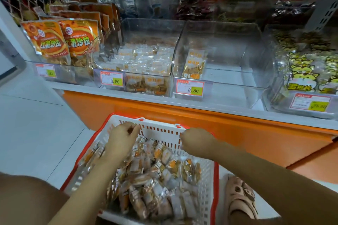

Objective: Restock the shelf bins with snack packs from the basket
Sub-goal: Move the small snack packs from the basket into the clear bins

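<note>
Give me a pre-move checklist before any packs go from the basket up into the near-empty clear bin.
1. Basket stocked with snack packs: ok.
2. Near-empty clear bin has room, one pack inside: ok.
3. Left hand holds a pack: cannot tell, fingers curled over the pile.
4. Right hand holds a pack: cannot tell, closed at the far basket wall.
5. Basket packs match the bin's pack: ok, similar orange-and-white wrappers.
6. Bin opening unobstructed: ok.
</note>
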`<action>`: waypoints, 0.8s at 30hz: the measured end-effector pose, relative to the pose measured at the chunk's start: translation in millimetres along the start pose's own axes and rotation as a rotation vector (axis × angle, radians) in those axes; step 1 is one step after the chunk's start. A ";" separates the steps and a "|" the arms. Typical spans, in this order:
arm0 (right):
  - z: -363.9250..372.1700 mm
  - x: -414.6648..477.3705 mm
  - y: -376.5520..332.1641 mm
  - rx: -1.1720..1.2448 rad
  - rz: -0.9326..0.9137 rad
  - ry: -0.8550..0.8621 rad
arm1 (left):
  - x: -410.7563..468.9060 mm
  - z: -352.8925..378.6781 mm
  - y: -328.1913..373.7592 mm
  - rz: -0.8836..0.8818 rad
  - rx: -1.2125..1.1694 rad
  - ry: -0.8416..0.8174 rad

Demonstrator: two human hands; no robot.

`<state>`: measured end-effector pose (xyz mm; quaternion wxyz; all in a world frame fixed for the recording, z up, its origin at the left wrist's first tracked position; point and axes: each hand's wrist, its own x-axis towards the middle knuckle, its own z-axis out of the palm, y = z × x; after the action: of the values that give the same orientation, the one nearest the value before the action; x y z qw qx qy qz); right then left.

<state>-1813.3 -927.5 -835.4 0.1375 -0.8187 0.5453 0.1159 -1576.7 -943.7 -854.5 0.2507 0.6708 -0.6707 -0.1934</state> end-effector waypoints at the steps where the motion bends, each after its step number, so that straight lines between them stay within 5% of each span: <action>1: 16.8 -4.3 5.6 -0.052 0.030 -0.053 | 0.7 7.3 -6.1 -0.037 0.082 -0.056; 5: 62.0 -24.7 24.7 -0.287 0.027 -0.247 | 4.6 29.9 -19.0 -0.125 0.357 -0.257; 12: 74.2 -24.5 35.8 -0.302 0.016 -0.256 | 18.7 49.6 -25.9 -0.181 0.511 -0.549; 18: 67.2 -19.1 33.5 -0.215 0.021 -0.299 | 24.1 52.5 -25.3 -0.136 0.618 -0.603; 24: 55.5 -23.1 33.8 0.010 0.047 -0.274 | 28.5 48.7 -24.2 -0.100 0.359 -0.559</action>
<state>-1855.5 -900.5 -882.8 0.2119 -0.7815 0.5410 0.2272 -1585.6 -976.5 -905.6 -0.0750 0.6573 -0.7030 -0.2610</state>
